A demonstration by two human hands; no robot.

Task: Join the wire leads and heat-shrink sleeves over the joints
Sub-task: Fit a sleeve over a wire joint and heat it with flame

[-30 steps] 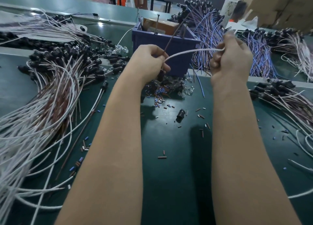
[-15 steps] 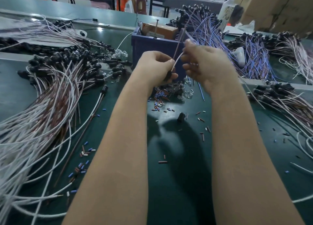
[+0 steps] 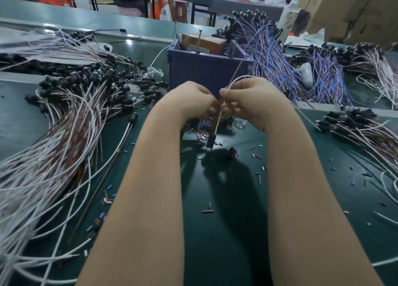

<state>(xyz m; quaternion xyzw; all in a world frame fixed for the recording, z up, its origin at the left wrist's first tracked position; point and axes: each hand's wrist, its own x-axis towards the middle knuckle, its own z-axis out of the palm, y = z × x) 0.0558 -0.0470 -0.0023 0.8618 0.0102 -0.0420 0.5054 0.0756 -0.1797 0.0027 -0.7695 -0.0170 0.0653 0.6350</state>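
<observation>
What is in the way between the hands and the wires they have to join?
Nothing that shows. The left hand and the right hand both pinch the wires between them, above the green table. The blue box stands behind them, not in between.

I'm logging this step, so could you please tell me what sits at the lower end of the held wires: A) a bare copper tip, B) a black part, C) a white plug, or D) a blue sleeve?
B: below the left hand and right hand, the wires run down into a black part.
</observation>
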